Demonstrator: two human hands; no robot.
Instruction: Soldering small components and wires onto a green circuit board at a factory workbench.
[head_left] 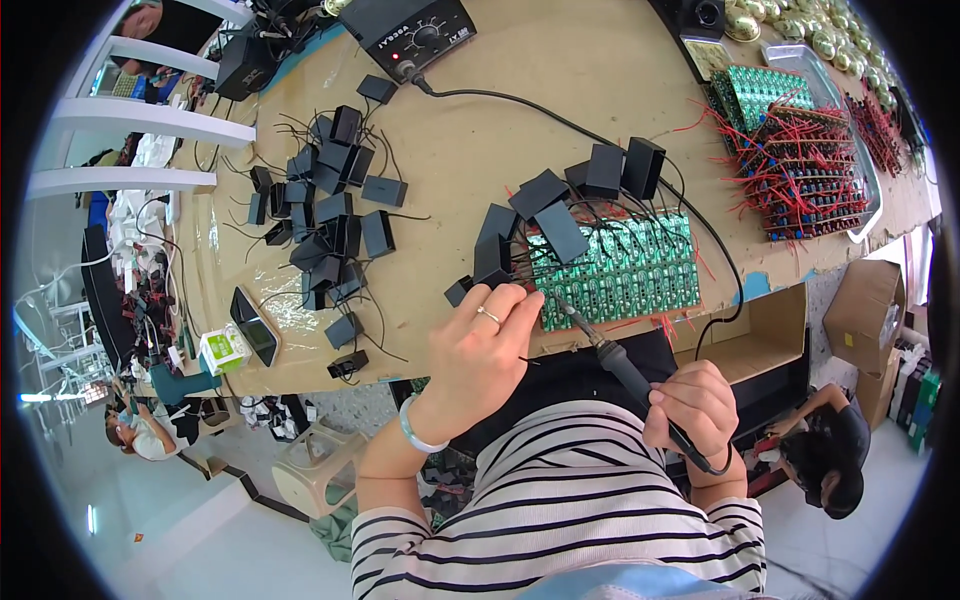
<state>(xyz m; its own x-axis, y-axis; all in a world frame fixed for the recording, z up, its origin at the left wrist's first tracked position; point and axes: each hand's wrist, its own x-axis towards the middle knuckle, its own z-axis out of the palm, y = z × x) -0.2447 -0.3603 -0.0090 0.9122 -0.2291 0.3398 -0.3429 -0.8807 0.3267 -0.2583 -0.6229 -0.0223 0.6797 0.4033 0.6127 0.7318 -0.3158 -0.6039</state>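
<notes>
My right hand (695,405) grips a soldering iron (628,372) by its dark handle. The iron's metal tip points up and left, at the near left corner of a green circuit board panel (620,265). Beside that corner, my left hand (475,345) is closed in a pinch, and a thin black wire (530,360) sticks out by its fingertips; the pinched part is hidden. Black box-shaped parts (560,232) with black wires lie along the panel's far and left edges, some resting on it. Several red wires poke out from under the panel.
A soldering station (410,35) stands at the far side, its cable curving right around the panel. Loose black boxes (335,190) are heaped at left. Right, a metal tray (868,215) borders stacked wired boards (800,170). A cardboard box (765,330) sits below the table edge. People are nearby.
</notes>
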